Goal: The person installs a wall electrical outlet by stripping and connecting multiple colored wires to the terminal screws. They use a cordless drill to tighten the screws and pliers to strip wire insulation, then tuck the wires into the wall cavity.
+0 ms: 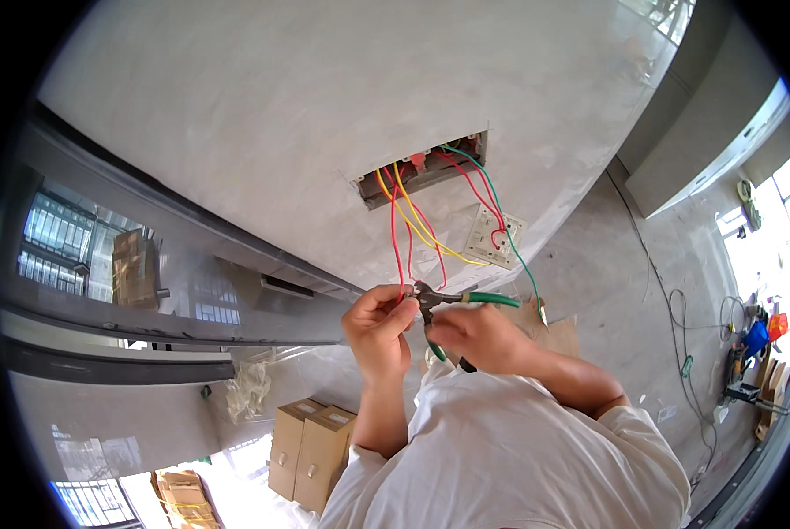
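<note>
My left hand [381, 324] is closed in a pinch on a red wire [395, 238], right at the jaws of a pair of pliers. My right hand [481, 337] holds the pliers [434, 300] by their spread green handles; the fingers are partly hidden. The red wire comes out of a rectangular wall box [426, 169] above my hands. More red wires and two yellow wires [417, 220] hang from the same box. A pale socket plate [496, 236] dangles to the right on red wires, and a green wire [511, 231] trails past it.
Cardboard boxes [311, 454] stand at the lower left, near crumpled plastic sheeting [249, 388]. On the right, a dark cable [651, 256] runs over the floor towards tools and a blue item [755, 339]. A dark frame [209, 229] edges the wall at left.
</note>
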### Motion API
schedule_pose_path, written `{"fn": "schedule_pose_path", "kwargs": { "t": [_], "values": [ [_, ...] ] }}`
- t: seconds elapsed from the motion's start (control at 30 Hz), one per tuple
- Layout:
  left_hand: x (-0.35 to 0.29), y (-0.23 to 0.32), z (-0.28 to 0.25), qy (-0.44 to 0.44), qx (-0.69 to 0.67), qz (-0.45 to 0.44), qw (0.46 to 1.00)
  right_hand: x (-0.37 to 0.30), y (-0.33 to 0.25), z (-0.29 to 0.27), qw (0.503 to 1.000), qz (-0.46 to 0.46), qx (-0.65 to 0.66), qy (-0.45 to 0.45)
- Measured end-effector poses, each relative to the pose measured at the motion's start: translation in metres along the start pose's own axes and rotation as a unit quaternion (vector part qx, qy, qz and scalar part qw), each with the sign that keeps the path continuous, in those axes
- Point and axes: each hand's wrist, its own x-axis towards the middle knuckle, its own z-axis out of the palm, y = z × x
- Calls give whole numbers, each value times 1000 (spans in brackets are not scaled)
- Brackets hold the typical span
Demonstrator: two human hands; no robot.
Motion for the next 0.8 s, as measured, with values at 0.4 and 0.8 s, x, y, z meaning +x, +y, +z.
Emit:
{"fn": "schedule_pose_path", "kwargs": {
  "t": [0.4, 0.8],
  "values": [
    [-6, 9, 7, 58, 133, 33, 989, -7, -49, -17, 856, -288, -362, 232],
    [-23, 30, -15, -2, 79, 37, 996, 10, 1, -36, 969, 77, 227, -61]
  ]
}}
